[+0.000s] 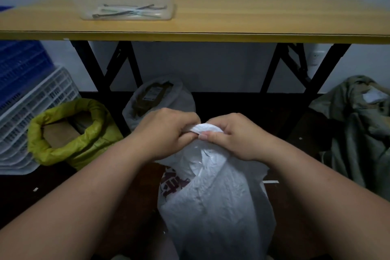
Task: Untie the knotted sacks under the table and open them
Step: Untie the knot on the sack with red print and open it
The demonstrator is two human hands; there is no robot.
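Head view: two hands [207, 133] on one white sack's [217, 200] knot.

White woven sack [217, 202], dark red print on its left face, is standing upright on the floor at 6 o'clock, nearest the viewer; its neck is bunching into a white knot [205, 129] at the top. Yellow-green sack [71, 133] is sitting at 9 o'clock, mouth rolled open, cardboard showing inside. Pale grey sack [160, 99] is lying at 12 o'clock under the table, mouth open. Olive sack [358, 133] is slumping at 3 o'clock.
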